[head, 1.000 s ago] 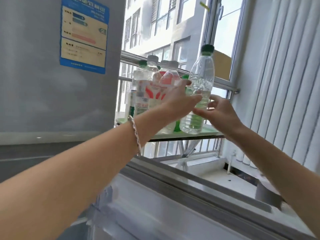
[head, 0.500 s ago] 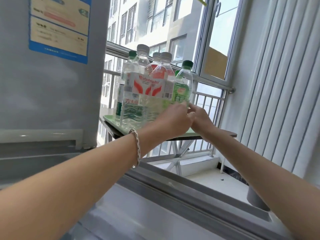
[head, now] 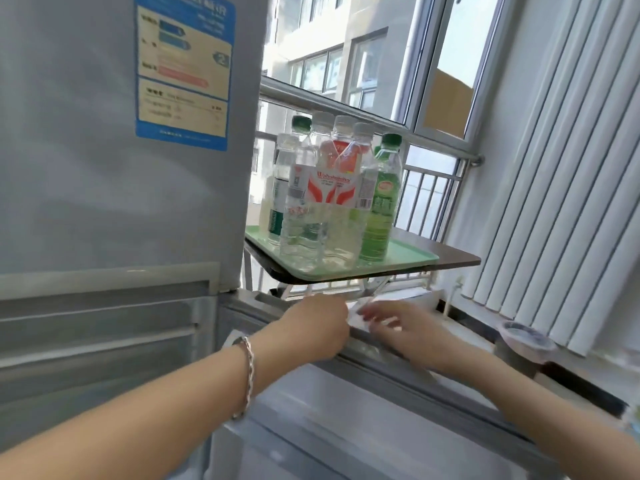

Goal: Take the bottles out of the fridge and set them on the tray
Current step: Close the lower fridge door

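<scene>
Several water bottles stand close together on the pale green tray (head: 410, 262). The red-labelled bottle (head: 332, 190) is at the front and the green-tinted bottle (head: 381, 206) is at the right end. Both hands are below the tray and apart from the bottles, over the top edge of the open lower fridge door (head: 346, 410). My left hand (head: 311, 332) shows its back with the fingers curled under, so what it holds is hidden. My right hand (head: 401, 332) is blurred, fingers spread, with nothing clearly in it. A small white patch (head: 356, 318) shows between the two hands.
The grey upper fridge door (head: 104, 168) with a blue label fills the left. The tray rests on a dark folding table (head: 457, 258) by the window railing (head: 433, 181). White vertical slats (head: 554, 168) line the right wall, with a round container (head: 526, 341) below them.
Both hands have let go of the green-tinted bottle, which now stands on the tray, and have dropped down to the fridge door edge. The view has tilted down.
</scene>
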Motion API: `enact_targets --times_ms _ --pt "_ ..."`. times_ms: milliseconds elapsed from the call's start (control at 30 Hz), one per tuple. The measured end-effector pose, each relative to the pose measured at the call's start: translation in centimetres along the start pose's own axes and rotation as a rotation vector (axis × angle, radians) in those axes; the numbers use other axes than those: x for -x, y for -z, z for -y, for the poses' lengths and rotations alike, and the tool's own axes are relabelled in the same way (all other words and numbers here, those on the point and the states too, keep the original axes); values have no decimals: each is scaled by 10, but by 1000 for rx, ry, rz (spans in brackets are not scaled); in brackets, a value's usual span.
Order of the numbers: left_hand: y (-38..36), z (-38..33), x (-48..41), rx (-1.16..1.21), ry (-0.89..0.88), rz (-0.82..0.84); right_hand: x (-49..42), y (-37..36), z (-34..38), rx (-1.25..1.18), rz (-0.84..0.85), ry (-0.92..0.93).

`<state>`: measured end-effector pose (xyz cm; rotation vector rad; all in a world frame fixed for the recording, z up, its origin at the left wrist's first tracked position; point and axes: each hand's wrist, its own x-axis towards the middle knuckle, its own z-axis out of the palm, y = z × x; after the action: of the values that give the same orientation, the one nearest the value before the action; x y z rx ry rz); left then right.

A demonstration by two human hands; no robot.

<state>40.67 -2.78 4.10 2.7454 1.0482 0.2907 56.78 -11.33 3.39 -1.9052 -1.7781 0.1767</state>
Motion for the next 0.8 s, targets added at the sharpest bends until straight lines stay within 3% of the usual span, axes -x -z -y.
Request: enact_targets --times_ms 67,333,500,800 --pt "-18 13 7 -122 18 74 12 -11 4 70 186 -74" --pt "-36 29 48 -61 16 -3 41 -23 40 102 75 -236" --pt "-28 33 72 8 85 -15 57 -37 70 178 124 -207" --pt "-2 51 127 16 200 99 89 -57 120 29 163 -74"
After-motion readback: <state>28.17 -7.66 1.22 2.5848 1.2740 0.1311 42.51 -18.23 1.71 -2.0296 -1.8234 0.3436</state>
